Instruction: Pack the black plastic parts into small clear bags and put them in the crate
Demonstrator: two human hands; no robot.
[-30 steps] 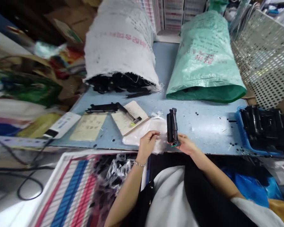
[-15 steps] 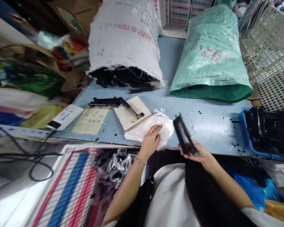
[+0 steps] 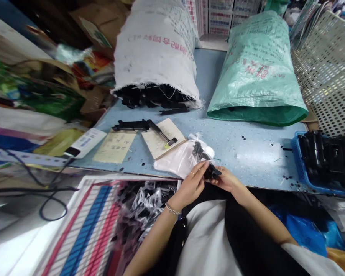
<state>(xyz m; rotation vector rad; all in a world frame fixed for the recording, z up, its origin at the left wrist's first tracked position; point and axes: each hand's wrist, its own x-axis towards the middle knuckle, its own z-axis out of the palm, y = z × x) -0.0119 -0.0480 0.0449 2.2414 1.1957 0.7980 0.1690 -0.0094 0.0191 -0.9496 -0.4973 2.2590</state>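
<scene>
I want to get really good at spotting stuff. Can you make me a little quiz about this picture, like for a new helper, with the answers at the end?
1. True or false: the white sack is to the left of the green sack.

2. On which of the person's sides is the bracelet worn?
A) left
B) right
C) both

3. Fill in the colour: the part between the left hand and the right hand is ____.

Key:
1. True
2. A
3. Black
</scene>
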